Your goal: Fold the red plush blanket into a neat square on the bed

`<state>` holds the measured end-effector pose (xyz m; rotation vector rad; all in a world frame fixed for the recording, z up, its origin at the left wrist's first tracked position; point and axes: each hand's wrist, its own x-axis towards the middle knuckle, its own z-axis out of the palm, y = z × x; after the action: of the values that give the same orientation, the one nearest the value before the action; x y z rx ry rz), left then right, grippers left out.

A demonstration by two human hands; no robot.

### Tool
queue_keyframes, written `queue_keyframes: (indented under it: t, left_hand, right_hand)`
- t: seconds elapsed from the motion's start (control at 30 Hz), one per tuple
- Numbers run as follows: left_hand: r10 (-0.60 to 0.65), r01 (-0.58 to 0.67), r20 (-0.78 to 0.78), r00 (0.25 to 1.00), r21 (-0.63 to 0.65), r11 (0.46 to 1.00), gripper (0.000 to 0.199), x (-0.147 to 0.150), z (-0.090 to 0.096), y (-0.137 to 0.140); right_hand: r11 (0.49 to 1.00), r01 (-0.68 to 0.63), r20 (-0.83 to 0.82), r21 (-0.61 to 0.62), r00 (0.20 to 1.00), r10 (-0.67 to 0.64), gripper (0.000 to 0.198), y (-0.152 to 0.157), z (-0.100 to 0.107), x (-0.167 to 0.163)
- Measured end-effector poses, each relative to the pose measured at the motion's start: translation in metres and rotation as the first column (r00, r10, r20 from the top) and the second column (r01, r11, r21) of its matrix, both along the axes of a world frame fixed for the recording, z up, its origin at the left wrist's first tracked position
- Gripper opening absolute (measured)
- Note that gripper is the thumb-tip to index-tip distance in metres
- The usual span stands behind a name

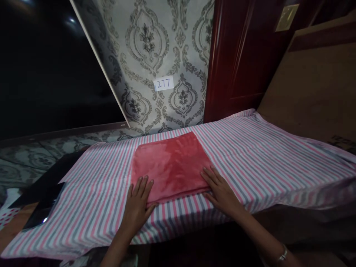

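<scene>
A folded red plush cloth (172, 163) lies flat on a striped tablecloth (250, 155) of pink, grey and white. My left hand (137, 207) rests on its near left corner, fingers stretched out and thumb by the front edge. At the near right corner, my right hand (221, 191) lies with its fingers spread on the cloth and its thumb at the front edge. Neither hand grips anything. The cloth's pile shows lighter and darker patches.
Behind the table stands a patterned wall with a paper label (164, 83) reading 277. A large dark screen (50, 66) fills the upper left. To the right are a dark red door (236, 55) and a big cardboard box (314, 85). A glossy black panel (47, 204) lies at the left.
</scene>
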<state>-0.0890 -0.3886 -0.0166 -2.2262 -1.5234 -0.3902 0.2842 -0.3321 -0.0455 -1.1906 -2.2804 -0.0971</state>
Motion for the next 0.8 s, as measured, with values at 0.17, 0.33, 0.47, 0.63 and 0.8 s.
queue_keyframes:
  t: [0.17,0.33,0.47,0.63,0.8]
  left_hand:
    - [-0.002,0.004,0.056,0.998,-0.038,0.999,0.071,-0.004,0.002,-0.002]
    - [0.039,-0.047,0.159,0.987,0.046,0.998,0.067,-0.004,0.002,-0.006]
    - [0.051,-0.071,0.238,0.970,0.076,0.995,0.056,-0.010,0.003,-0.008]
    - [0.042,-0.081,0.315,0.948,0.115,0.990,0.045,-0.020,0.049,0.005]
    - [-0.001,-0.119,0.541,0.841,0.187,0.975,0.033,-0.015,0.153,0.024]
  right_hand:
    - [0.999,0.008,-0.077,0.031,0.997,-0.005,0.068,0.009,-0.003,-0.005]
    - [0.999,-0.028,-0.046,0.043,0.999,0.029,0.083,0.020,0.006,-0.002]
    - [0.998,-0.026,-0.046,0.049,0.999,0.029,0.072,0.025,0.017,0.001]
    - [0.996,0.033,-0.072,0.077,0.997,-0.028,0.051,0.039,0.057,0.005]
    - [0.979,0.050,-0.282,0.198,0.959,0.008,0.044,0.061,0.143,0.010]
